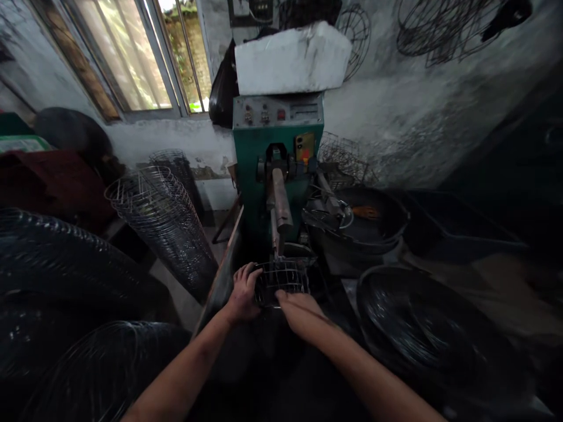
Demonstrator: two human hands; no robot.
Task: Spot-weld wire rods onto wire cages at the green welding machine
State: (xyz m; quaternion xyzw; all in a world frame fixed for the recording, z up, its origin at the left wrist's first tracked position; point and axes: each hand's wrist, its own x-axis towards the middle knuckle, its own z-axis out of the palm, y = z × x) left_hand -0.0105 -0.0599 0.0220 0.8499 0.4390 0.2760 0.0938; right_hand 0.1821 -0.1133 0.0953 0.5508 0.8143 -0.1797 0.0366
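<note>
A small wire basket (288,280) is held between my two hands, just below the arms of a green spot-welding machine (250,143). My left hand (244,292) grips the basket's left side, fingers curled over its rim. On the near edge, my right hand (295,306) is closed round the wire, thumb on top. The far side of the basket reaches the tip of the machine's lower arm (275,234), under the thick upper electrode arm (281,202). Whether the wire touches the tip cannot be made out.
Tall stacks of wire rings (162,225) stand at left. To the right are a black tub (373,234) with an orange object (366,212) and coils of wire (409,322). A phone (305,146) is on the machine's front; a white foam box (290,61) lies on top.
</note>
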